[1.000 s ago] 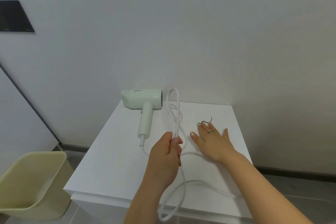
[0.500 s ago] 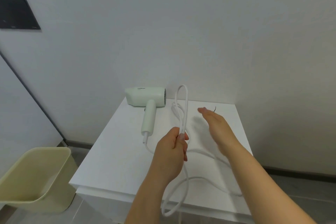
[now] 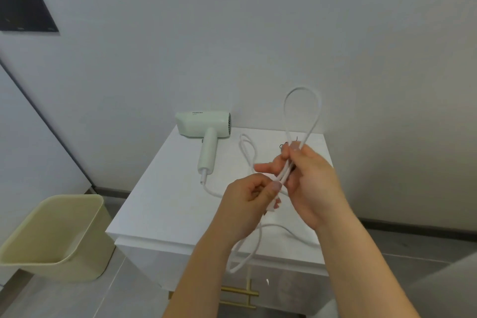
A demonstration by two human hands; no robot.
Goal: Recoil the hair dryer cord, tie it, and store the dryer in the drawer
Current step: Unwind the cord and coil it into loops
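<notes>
The white cabinet (image 3: 160, 214) is carrying everything, its top serving as the work surface; brass drawer handles (image 3: 238, 292) are showing at its front, where the dryer is presumably going later. At nine o'clock of it, a pale bin (image 3: 55, 235) is sitting on the floor. The mint hair dryer (image 3: 206, 129) is lying at the cabinet's eleven o'clock, parked clear so the cord (image 3: 302, 111) is running free. Both hands are gathering loops: the right hand (image 3: 312, 183) is closing around the bundled strands, the left hand (image 3: 245, 204) is pinching them below. A thin dark tie (image 3: 284, 144) is peeking beside the right fingertips. Lettering on the dryer is too small to read.
</notes>
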